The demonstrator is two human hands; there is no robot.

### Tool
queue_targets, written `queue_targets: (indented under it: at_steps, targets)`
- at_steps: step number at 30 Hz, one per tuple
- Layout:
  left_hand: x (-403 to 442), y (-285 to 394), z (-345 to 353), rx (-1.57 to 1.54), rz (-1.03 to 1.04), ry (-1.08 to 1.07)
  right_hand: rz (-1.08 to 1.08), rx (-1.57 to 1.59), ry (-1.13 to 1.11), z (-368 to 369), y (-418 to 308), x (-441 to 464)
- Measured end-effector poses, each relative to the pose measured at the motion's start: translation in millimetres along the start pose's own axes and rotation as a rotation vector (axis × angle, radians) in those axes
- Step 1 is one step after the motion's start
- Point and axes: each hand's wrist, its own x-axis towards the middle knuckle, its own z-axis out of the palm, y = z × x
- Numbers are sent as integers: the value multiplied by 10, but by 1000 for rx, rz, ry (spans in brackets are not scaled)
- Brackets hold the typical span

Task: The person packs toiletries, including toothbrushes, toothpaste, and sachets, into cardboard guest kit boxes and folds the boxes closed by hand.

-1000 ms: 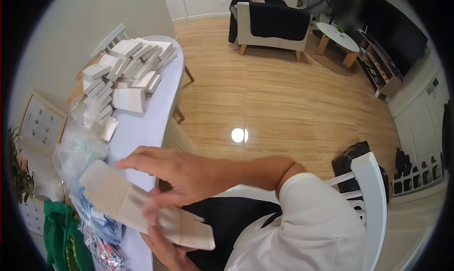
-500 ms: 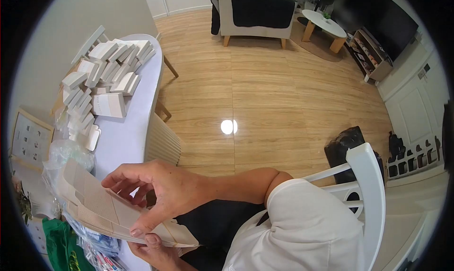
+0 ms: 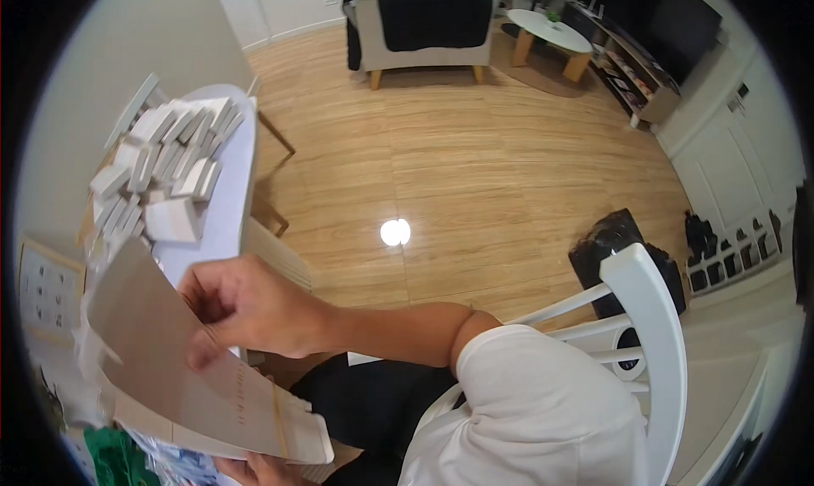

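- Pale wall (image 3: 110,53) is rising at left
- Glossy floor (image 3: 475,164) is reflecting light (image 3: 395,231)
- Pale sofa (image 3: 424,59) is standing near a low table (image 3: 549,31)
- White door (image 3: 736,159) is standing at right

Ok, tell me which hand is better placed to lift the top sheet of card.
Right, most likely: the right hand is already at the top sheet, thumb over its face, while the left hand seems busy supporting the stack below.

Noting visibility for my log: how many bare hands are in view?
2. The right hand grips a bent, pale cardboard sheet; the left hand, partly hidden, is at the lower edge of the cardboard stack.
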Motion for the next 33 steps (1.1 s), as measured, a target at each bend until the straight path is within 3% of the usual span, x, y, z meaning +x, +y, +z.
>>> queue_targets:
  at_steps: [1, 3, 4, 7, 9, 10, 11, 13, 15, 17, 21, 23, 29, 32, 33]
  targets:
    - [34, 88, 99, -9, 0, -19, -13, -13, 11, -21, -22, 90]
    - [89, 291, 241, 302, 37, -268, -169, 33, 97, -81, -83, 326]
    - [175, 175, 303, 94, 18, -184, -265, 41, 153, -70, -164, 450]
    - [228, 417, 598, -225, -182, -259, -465, -75, 224, -183, -174, 847]
    - [497, 173, 369, -163, -235, -96, -507, -443, 259, -188, -210, 1037]
    - [605, 208, 389, -32, -171, -135, -647, -307, 233, -91, -113, 1224]
    - [649, 313, 461, -157, -202, -209, -557, -341, 210, -70, -58, 1256]
    - [676, 449, 644, -163, -45, -180, -287, -563, 218, 272, -25, 1326]
    - [675, 595, 700, -288, -117, -249, -217, -732, 31, 14, 301, 1663]
    - [694, 574, 653, -372, -190, -266, -114, -833, 86, 125, 362, 1771]
    - [699, 587, 598, -423, -13, -130, -152, -744, 97, 15, 434, 1975]
    - [710, 628, 513, -447, -34, -142, -262, -795, 186, -16, 488, 1963]
    - [713, 596, 337, -437, -172, -262, -427, -965, 1, -51, 316, 1838]
    - [786, 574, 365, -356, -223, -142, -610, -1144, -56, 41, 159, 1828]
    - [849, 472, 389, -355, -219, -141, -780, -1220, 77, 71, 96, 1837]
